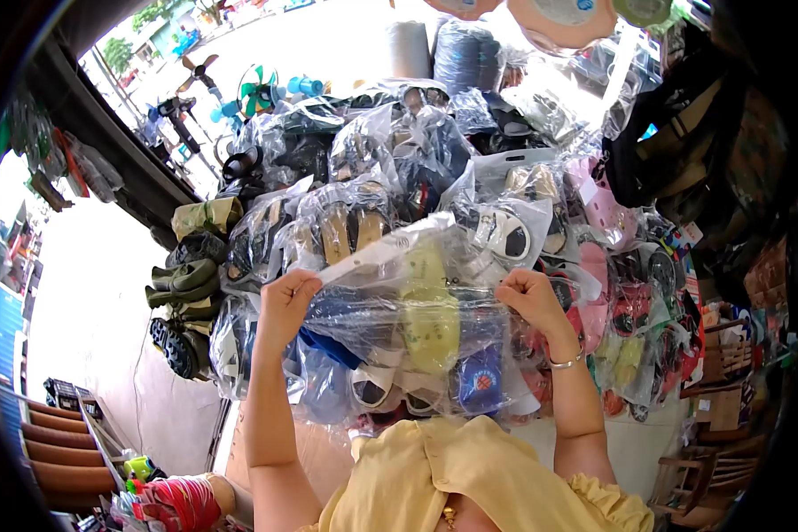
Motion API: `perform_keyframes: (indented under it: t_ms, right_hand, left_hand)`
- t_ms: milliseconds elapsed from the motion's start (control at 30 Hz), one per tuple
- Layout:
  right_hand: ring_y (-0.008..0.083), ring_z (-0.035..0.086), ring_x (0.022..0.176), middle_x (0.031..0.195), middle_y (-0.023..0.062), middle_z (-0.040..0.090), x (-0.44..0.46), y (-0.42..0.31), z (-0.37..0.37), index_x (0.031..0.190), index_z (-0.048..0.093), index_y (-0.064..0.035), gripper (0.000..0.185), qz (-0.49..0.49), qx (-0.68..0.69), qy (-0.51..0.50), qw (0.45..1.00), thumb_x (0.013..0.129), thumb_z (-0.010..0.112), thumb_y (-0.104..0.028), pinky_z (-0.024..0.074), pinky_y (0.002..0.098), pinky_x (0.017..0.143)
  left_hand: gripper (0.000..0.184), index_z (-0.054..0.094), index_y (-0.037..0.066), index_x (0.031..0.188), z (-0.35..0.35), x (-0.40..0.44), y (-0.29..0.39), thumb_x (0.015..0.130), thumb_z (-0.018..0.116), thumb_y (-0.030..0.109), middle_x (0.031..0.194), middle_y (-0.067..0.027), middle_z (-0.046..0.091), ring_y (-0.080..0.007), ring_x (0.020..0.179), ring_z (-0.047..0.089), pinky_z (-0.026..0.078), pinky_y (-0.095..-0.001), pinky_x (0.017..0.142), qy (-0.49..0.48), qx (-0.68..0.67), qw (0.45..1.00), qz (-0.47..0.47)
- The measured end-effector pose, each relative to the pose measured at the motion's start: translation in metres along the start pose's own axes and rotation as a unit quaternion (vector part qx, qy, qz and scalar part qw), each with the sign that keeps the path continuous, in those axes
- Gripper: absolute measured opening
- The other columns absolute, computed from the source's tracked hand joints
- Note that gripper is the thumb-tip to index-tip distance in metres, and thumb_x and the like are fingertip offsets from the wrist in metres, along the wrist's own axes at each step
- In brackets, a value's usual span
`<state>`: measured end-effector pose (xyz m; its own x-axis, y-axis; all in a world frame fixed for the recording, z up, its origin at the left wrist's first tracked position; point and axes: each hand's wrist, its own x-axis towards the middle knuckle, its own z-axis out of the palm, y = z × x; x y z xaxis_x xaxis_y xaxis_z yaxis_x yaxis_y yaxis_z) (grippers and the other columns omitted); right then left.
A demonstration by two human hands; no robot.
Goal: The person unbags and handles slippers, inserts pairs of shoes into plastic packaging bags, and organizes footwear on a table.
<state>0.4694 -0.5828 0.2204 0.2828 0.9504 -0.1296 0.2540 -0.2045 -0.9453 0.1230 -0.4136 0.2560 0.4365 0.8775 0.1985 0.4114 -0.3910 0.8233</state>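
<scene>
A clear plastic bag [363,306] is stretched between my two hands, its film pulled into sideways creases. My left hand [285,309] is closed on the bag's left side, near a whitish strip along the top. The opposite side is pinched in my right hand [532,301], which has a bracelet at the wrist. A yellow-green item [430,310] shows at the middle of the bag; whether it lies inside or behind the film I cannot tell. Just below are white-and-black shoes [374,390] and a blue piece with an orange mark [481,379].
Bagged sandals [350,226] and other footwear are heaped in front of me. Dark green shoes [182,284] are stacked at the left, pink clogs [607,208] at the right. A red cord spool [182,505] stands lower left; dark bags [683,133] hang upper right.
</scene>
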Motion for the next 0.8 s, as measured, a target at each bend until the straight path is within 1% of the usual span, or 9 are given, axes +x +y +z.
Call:
perform_keyframes:
  t_ms: [100,167,233,367,433,467,533,700,800]
  right_hand:
    - [0.0048,0.051,0.061,0.065,-0.0047,0.052,-0.008,0.007,0.019,0.091,0.061,-0.0011,0.013,-0.013,0.254,0.051,0.966,0.082,0.067,-0.009,0.0430,0.0205,0.056]
    - [0.0056,0.049,0.062,0.069,-0.0039,0.052,-0.007,0.012,0.023,0.096,0.057,-0.0023,0.018,-0.048,0.256,0.005,0.966,0.084,0.065,-0.014,0.0415,0.0207,0.057]
    - [0.0051,0.048,0.057,0.067,-0.0042,0.053,-0.011,0.020,0.025,0.091,0.060,-0.0028,0.016,-0.042,0.054,-0.069,0.995,0.087,0.063,-0.017,0.0399,0.0203,0.052]
    - [0.0004,0.039,0.048,0.057,-0.0054,0.049,-0.006,0.023,0.018,0.082,0.063,-0.0050,0.023,0.021,0.093,0.021,0.995,0.092,0.058,-0.025,0.0304,0.0186,0.043]
    - [0.0008,0.039,0.046,0.055,-0.0056,0.048,-0.002,0.033,0.024,0.082,0.062,-0.0053,0.025,0.030,0.155,0.047,0.986,0.093,0.056,-0.026,0.0300,0.0185,0.042]
    - [0.0013,0.039,0.045,0.054,-0.0057,0.046,0.001,0.038,0.029,0.081,0.061,-0.0055,0.026,0.038,0.216,0.075,0.973,0.094,0.054,-0.027,0.0296,0.0184,0.041]
    - [0.0018,0.039,0.044,0.053,-0.0058,0.045,0.004,0.046,0.043,0.080,0.061,-0.0058,0.028,0.046,0.276,0.100,0.955,0.095,0.053,-0.028,0.0292,0.0182,0.040]
    - [0.0028,0.041,0.043,0.053,-0.0043,0.047,-0.001,0.056,0.084,0.083,0.060,-0.0059,0.029,-0.006,0.213,0.041,0.976,0.096,0.050,-0.029,0.0305,0.0179,0.040]
    - [0.0036,0.039,0.044,0.053,-0.0043,0.046,0.001,0.067,0.080,0.076,0.060,-0.0050,0.034,-0.002,0.159,0.052,0.986,0.097,0.049,-0.030,0.0305,0.0197,0.042]
  left_hand:
    - [0.013,0.064,0.000,0.088,-0.010,0.009,-0.018,0.089,0.062,0.013,0.061,0.0069,0.048,-0.0007,0.058,0.037,0.030,-0.0189,0.051,0.037,-0.129,0.988,-0.080]
    - [0.013,0.063,0.001,0.087,-0.009,0.010,-0.026,0.090,0.061,0.014,0.063,0.0095,0.046,0.0003,0.058,0.035,0.027,-0.0180,0.049,0.051,-0.131,0.989,-0.052]
    - [0.013,0.063,0.002,0.083,-0.011,0.012,-0.036,0.090,0.061,0.014,0.064,0.0082,0.047,0.0000,0.057,0.037,0.027,-0.0180,0.048,0.029,-0.142,0.988,-0.061]
    - [0.012,0.063,0.003,0.088,-0.025,0.014,-0.052,0.090,0.060,0.014,0.068,0.0065,0.052,-0.0005,0.059,0.044,0.032,-0.0182,0.048,0.013,-0.096,0.991,-0.093]
    - [0.020,0.056,0.005,0.109,-0.013,0.017,-0.055,0.092,0.056,0.015,0.074,0.0014,0.059,-0.0051,0.063,0.054,0.041,-0.0192,0.053,0.158,-0.293,0.937,-0.103]
    - [0.036,0.040,0.010,0.128,-0.004,0.012,-0.069,0.095,0.051,0.018,0.090,-0.0064,0.063,-0.0145,0.072,0.061,0.051,-0.0257,0.063,0.191,-0.523,0.824,-0.104]
    - [0.042,0.030,0.013,0.134,0.008,0.011,-0.028,0.097,0.047,0.020,0.102,-0.0115,0.061,-0.0229,0.085,0.063,0.055,-0.0358,0.071,0.198,-0.533,0.786,-0.243]
    - [0.036,0.038,0.011,0.131,0.072,-0.010,-0.039,0.097,0.045,0.019,0.110,-0.0120,0.060,-0.0259,0.095,0.062,0.055,-0.0423,0.077,0.013,-0.536,0.802,-0.262]
    - [0.023,0.047,0.008,0.118,0.069,-0.006,-0.102,0.096,0.046,0.014,0.088,-0.0065,0.060,-0.0181,0.080,0.064,0.057,-0.0357,0.068,0.032,-0.571,0.793,-0.212]
